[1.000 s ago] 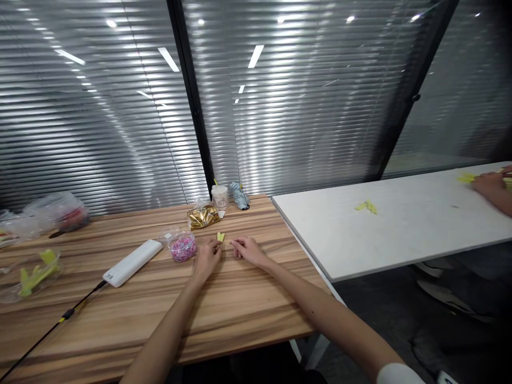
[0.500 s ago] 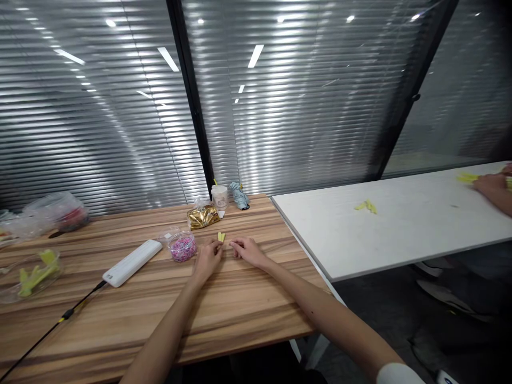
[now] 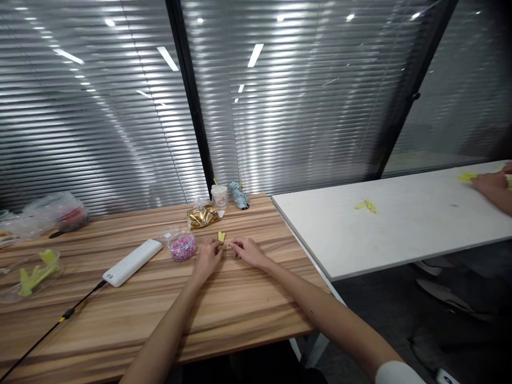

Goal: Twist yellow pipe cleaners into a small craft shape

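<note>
My left hand rests on the wooden table with thumb and fingers closed on the lower end of small yellow strips, which spread in a narrow V. Just to their right is my right hand, its thumb and forefinger pinched together. What the right fingertips hold, if anything, is too small to make out. A round clear tub of pink and purple little bands stands beside my left hand.
A white power bank with a black cable lies left, near a clear dish of yellow pieces. Behind stand a gold packet, a cup and a blue crumpled wrapper. Another person's hand works at the white table.
My right fingertips have shifted very slightly left toward the yellow strips. My left hand stays in place.
</note>
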Action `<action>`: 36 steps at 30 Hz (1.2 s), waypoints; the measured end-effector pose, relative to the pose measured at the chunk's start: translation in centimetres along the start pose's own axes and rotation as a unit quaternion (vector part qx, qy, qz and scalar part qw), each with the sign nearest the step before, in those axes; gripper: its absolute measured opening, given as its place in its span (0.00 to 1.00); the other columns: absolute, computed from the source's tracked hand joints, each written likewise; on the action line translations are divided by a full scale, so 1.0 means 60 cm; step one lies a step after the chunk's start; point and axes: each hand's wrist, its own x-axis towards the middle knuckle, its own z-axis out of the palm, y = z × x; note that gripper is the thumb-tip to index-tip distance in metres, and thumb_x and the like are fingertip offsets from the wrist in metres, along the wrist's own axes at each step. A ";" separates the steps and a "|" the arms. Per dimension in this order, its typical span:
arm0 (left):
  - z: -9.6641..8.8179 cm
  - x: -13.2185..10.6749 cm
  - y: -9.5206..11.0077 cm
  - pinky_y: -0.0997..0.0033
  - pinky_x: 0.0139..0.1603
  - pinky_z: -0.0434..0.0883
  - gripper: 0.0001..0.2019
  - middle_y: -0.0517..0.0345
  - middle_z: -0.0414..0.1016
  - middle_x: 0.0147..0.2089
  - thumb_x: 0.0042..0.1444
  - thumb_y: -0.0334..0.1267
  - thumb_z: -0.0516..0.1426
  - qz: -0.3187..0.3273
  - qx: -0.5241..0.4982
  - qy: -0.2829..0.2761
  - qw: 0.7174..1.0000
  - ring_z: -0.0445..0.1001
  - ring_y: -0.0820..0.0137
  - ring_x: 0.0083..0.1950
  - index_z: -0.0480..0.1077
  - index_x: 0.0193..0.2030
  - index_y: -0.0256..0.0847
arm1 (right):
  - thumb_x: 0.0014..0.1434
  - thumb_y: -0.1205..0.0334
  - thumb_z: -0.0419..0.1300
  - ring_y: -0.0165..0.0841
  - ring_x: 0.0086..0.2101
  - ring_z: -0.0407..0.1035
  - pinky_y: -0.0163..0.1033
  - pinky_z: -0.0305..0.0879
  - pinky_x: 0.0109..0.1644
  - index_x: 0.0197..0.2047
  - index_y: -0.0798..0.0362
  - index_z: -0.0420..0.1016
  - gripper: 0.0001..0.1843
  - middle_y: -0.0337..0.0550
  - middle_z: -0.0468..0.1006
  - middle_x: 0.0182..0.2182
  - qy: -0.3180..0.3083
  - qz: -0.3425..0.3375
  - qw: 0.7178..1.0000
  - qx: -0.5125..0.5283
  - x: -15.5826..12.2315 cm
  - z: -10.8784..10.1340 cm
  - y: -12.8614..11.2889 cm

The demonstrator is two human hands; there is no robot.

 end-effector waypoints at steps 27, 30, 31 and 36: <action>-0.003 -0.002 0.008 0.66 0.46 0.65 0.09 0.50 0.70 0.40 0.52 0.33 0.51 0.021 0.010 -0.006 1.000 0.68 0.65 0.45 0.72 0.36 0.37 | 0.59 0.64 0.49 0.27 0.25 0.67 0.30 0.58 0.32 0.32 0.56 0.74 0.13 0.38 0.75 0.23 -0.009 -0.037 0.997 -0.061 -0.001 0.001 0.002; -0.004 -0.002 0.008 0.66 0.46 0.65 0.09 0.50 0.70 0.41 0.52 0.33 0.51 0.026 0.011 -0.006 1.000 0.68 0.65 0.45 0.72 0.35 0.37 | 0.59 0.63 0.49 0.28 0.26 0.67 0.30 0.58 0.32 0.33 0.55 0.74 0.13 0.38 0.76 0.24 -0.014 -0.038 0.997 -0.066 -0.001 0.000 0.002; -0.004 -0.002 0.008 0.66 0.46 0.65 0.09 0.50 0.70 0.41 0.52 0.33 0.51 0.028 0.011 -0.006 1.000 0.68 0.65 0.45 0.72 0.35 0.38 | 0.60 0.63 0.49 0.28 0.26 0.67 0.30 0.58 0.32 0.33 0.55 0.74 0.13 0.38 0.76 0.24 -0.015 -0.037 0.997 -0.066 -0.002 0.000 0.001; -0.003 -0.003 0.006 0.66 0.47 0.65 0.09 0.51 0.70 0.41 0.53 0.33 0.51 0.030 0.011 -0.012 0.999 0.68 0.66 0.45 0.72 0.36 0.38 | 0.60 0.63 0.49 0.28 0.27 0.67 0.30 0.58 0.33 0.34 0.54 0.74 0.13 0.38 0.76 0.24 -0.022 -0.038 0.997 -0.070 -0.001 -0.001 0.002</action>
